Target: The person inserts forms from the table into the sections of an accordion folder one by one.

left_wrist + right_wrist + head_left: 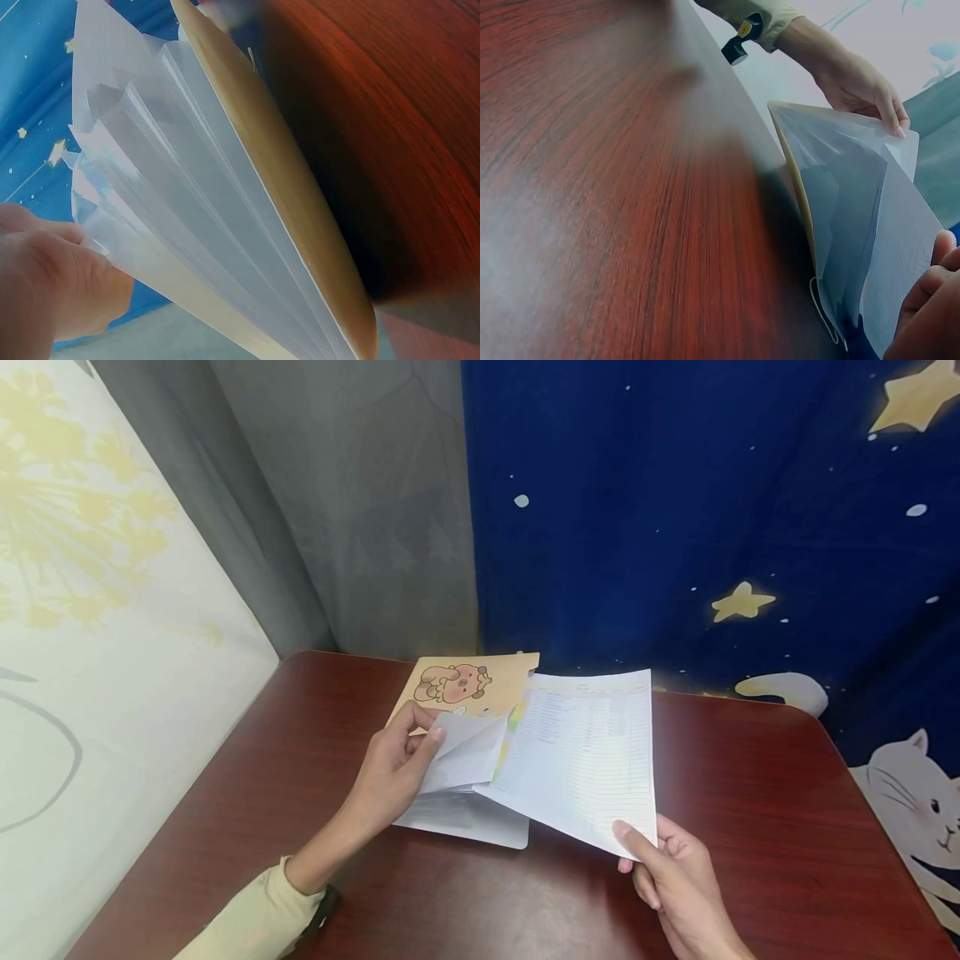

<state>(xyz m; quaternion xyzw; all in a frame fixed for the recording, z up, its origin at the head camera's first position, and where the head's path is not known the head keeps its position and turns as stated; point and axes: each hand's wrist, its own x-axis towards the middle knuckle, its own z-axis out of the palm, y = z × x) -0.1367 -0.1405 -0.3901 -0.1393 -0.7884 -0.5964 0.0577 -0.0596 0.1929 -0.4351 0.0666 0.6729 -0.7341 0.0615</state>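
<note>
An expanding file folder (457,681) lies on the table, its tan cover printed with a cartoon animal. My left hand (393,768) pinches the edge of a translucent pocket (471,758) between thumb and fingers, holding it apart from the others. Clear pleated pockets (217,187) fan out in the left wrist view. At the lower corner of a printed sheet (592,752), my right hand (678,872) grips the paper with its thumb on top. The sheet's left edge meets the folder, beside coloured index tabs (513,723). In the right wrist view, the sheet overlaps the pockets.
The dark red wooden table (750,793) extends around the folder. Behind it hang a grey curtain (382,527) and a blue star-patterned curtain (600,527). A white patterned panel (112,610) borders the left side. An elastic loop (819,311) hangs from the folder's edge.
</note>
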